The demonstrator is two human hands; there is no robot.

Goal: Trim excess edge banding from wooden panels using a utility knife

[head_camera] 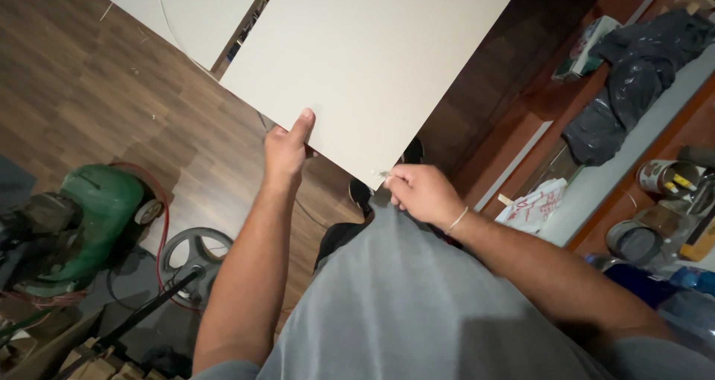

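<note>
Left hand (287,147) grips the near edge of a big pale board (372,59), thumb up on its face. Right hand (421,194) pinches the board's lower corner, a thin bracelet (456,220) at the wrist. Grey shirt (402,298) fills the bottom. Down on the dark wood floor (97,89) sits a green machine (100,201) with a red cable (164,223) and a grey wheel (195,252). To the right, a crumpled dark bag (633,82) lies on a ledge, paint tins (663,177) nearby.

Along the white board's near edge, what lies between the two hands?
Only bare board edge between left hand and right hand, with dark wood floor below, in the head view.
</note>
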